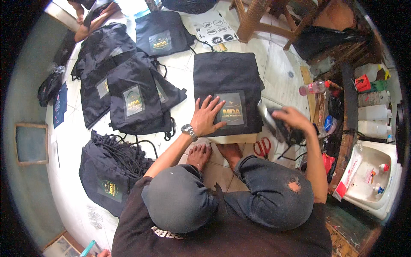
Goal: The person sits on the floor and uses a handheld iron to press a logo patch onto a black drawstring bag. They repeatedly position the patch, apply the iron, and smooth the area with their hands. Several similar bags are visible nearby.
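Left grip (206, 118) is lying released, palm down with fingers spreading, pressing on a black drawstring bag (222, 70) and overlapping the left side of its clear patch (232, 115) with gold print. Bag is lying flat on a pale board (235, 138), the board's near edge showing just in front of the feet; the board is resting mid-floor (282, 70). Right grip (295, 119) is grasping a dark, iron-like tool (280, 128) with a shiny flat face, tilting just beyond the board's right side; it's blurring, so can't tell if it's touching the bag. Red-handled scissors (262, 147) are lying near the board's near right corner. More black bags (137, 77) are overlapping toward the floor's left edge, a corded heap (102, 167) sitting nearer the person. Printed sheet (214, 28) is lying toward the floor's far edge, a pink-tinted bottle (314, 88) lying by its right edge.
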Action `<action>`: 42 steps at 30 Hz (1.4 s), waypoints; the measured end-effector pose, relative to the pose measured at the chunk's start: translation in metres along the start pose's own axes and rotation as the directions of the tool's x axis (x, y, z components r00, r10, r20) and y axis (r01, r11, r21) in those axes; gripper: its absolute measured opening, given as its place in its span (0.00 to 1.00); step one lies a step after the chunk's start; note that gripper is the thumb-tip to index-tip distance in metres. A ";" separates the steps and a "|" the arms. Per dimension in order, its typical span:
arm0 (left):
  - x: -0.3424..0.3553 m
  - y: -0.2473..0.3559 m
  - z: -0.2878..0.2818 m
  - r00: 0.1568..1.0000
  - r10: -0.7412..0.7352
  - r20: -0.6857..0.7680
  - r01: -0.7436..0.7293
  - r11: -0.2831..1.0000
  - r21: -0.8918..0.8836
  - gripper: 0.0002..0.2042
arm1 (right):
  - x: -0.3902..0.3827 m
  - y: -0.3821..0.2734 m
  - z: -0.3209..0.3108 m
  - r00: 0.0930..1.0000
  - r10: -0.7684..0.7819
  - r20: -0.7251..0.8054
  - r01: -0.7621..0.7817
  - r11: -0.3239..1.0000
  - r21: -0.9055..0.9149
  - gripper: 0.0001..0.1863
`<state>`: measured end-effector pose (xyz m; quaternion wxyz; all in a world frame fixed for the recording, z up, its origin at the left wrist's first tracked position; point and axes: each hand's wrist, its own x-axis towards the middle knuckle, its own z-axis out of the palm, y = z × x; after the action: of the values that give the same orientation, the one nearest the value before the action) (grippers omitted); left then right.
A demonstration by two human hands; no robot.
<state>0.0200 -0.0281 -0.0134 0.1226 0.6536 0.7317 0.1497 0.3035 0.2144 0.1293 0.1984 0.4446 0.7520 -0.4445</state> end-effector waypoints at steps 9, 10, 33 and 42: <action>0.035 -0.012 -0.006 0.961 -0.183 -0.205 0.107 0.937 -0.332 0.29 | 0.114 0.108 0.041 0.503 -0.037 -0.864 0.477 0.845 0.241 0.20; 0.039 -0.011 -0.006 0.968 -0.165 -0.188 0.107 0.953 -0.284 0.27 | 0.121 0.111 0.055 0.467 0.021 -0.884 0.484 0.830 0.276 0.19; 0.006 0.010 -0.017 0.992 0.123 0.001 -0.119 0.963 -0.242 0.26 | 0.070 -0.032 0.171 0.704 -0.284 -0.651 0.519 0.831 0.198 0.09; 0.002 0.013 -0.002 0.976 0.118 -0.185 -0.163 0.954 -0.251 0.08 | 0.069 -0.029 0.187 0.557 -0.690 -0.463 0.548 0.724 -0.420 0.18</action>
<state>0.0313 -0.0249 -0.0069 0.1358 0.6670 0.6644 0.3087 0.2250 0.0840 -0.0030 -0.1664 0.2383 0.9276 -0.2348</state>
